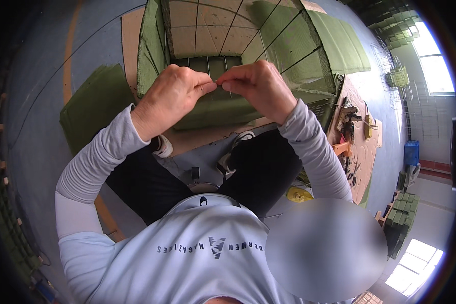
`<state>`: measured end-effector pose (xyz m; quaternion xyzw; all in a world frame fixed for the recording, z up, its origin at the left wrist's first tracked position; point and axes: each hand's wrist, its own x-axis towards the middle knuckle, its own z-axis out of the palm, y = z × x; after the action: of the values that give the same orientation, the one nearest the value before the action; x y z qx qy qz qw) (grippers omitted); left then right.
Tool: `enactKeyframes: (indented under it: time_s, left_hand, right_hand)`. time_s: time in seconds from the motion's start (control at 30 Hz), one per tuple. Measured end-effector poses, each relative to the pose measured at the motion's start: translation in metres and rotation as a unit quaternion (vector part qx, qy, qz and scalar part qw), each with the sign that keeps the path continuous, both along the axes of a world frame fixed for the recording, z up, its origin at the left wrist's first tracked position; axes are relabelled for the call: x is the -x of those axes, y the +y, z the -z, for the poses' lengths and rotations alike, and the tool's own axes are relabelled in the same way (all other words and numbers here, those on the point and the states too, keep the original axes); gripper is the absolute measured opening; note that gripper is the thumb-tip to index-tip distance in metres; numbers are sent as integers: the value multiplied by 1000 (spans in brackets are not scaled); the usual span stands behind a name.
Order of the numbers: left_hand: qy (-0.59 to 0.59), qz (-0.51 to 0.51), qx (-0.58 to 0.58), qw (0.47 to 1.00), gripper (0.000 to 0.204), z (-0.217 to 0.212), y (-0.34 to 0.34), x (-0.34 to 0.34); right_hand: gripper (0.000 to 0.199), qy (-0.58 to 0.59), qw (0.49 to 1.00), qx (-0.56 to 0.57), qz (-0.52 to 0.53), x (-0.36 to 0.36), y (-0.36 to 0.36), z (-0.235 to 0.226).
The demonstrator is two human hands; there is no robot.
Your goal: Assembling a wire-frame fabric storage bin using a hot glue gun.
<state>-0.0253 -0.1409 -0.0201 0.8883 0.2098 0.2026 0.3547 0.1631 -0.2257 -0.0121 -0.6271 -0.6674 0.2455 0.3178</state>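
Note:
In front of me stands a box-shaped wire frame (234, 26) with green fabric panels (282, 50) on its sides. Over its near edge, my left hand (173, 91) and my right hand (262, 87) meet, thumbs and forefingers pinched and almost touching. Something small and dark shows between the fingertips, too small to name. Thin wires run behind the fingers into the box. A green panel (205, 116) covers the near side below my hands.
Green sheet material (96, 101) lies on the floor at left. To the right, a board (372, 147) bears scissors (353, 175), a yellow tape measure (368, 126) and an orange-handled tool (342, 148). Another yellow object (299, 194) lies by my right leg. Farther right are a blue crate (411, 152) and stacked green blocks (403, 213).

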Motion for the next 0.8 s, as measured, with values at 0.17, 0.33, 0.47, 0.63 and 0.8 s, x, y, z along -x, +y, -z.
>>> enactKeyframes:
  time_s: [0.17, 0.33, 0.47, 0.63, 0.8]
  left_hand:
    - [117, 33, 73, 990, 22, -2, 11, -1]
    - [-71, 2, -91, 993, 17, 17, -1, 9]
    - [-168, 11, -166, 972, 22, 15, -27, -6]
    - [-153, -5, -182, 971, 17, 21, -22, -21]
    - [-105, 39, -90, 990, 9, 11, -8, -28]
  right_hand:
    - [15, 67, 983, 150, -76, -21, 16, 2]
    - [16, -67, 967, -246, 11, 2, -28, 21]
    - [17, -217, 913, -343, 42, 5, -47, 37]
    - [15, -131, 974, -187, 17, -2, -39, 28]
    - [14, -75, 997, -24, -10, -13, -24, -4]
